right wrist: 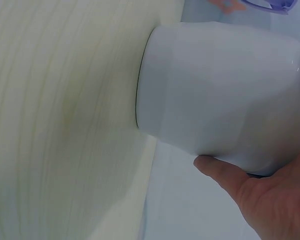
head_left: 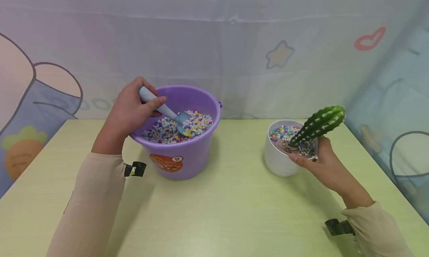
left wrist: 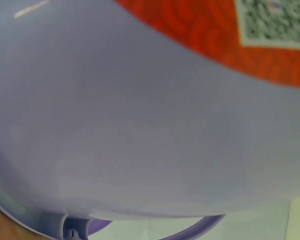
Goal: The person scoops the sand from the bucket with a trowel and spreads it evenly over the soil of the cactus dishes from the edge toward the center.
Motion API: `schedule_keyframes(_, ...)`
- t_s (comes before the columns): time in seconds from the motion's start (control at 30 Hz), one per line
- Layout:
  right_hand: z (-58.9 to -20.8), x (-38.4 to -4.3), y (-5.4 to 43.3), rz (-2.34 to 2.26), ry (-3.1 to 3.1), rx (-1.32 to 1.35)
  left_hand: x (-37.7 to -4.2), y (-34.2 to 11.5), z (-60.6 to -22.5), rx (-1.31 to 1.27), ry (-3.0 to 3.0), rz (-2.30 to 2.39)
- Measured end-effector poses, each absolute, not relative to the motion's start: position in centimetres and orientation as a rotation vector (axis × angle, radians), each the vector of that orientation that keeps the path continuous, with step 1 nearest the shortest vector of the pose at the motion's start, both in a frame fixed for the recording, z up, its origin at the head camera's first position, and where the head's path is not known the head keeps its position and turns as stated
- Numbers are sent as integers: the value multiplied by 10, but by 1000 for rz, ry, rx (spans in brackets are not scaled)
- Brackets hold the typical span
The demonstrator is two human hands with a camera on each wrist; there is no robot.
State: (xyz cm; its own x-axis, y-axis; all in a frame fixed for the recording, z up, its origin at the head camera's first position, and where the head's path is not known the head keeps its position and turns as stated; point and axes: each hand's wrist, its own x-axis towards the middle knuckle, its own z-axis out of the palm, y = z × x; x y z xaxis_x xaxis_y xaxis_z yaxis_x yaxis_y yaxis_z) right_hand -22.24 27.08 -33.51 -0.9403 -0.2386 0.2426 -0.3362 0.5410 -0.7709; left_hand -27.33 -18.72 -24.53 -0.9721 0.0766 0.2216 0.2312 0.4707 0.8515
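Observation:
My left hand (head_left: 129, 104) grips the pale blue handle of a small toy shovel (head_left: 157, 106) over the purple bucket (head_left: 181, 156). The shovel's blade rests among multicoloured pebbles (head_left: 199, 123) inside. In the left wrist view, the bucket's outer wall (left wrist: 140, 130) fills most of the picture and the left fingers are hidden. My right hand (head_left: 330, 171) holds a white flowerpot (head_left: 279, 164) by its right side, thumb at the near rim. A green cactus (head_left: 318, 124) leans rightward out of the pot, with brownish material and pebbles around its base. The right wrist view shows the pot's smooth side (right wrist: 215, 90).
Both containers are on a pale yellow-green table (head_left: 234, 212), the bucket left of the pot. A printed cloth backdrop (head_left: 234, 63) hangs behind and along the right side. An orange label (head_left: 166, 163) is on the bucket's front.

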Motion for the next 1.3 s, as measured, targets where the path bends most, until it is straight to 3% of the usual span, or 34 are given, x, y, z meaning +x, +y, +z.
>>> schedule_keyframes(0.57,-335,-222,271,1400,-2721,420,-275,-188,-248,-308,-2565,-1483)
schedule_keyframes(1.03,-334,-224,273,1395,-2719,430,-278,-201,-249,-720,-2502,-1661)
schedule_keyframes(1.3,-336,-225,274,1367,-2716,454,-277,-197,-247,-554,-2540,-1699)
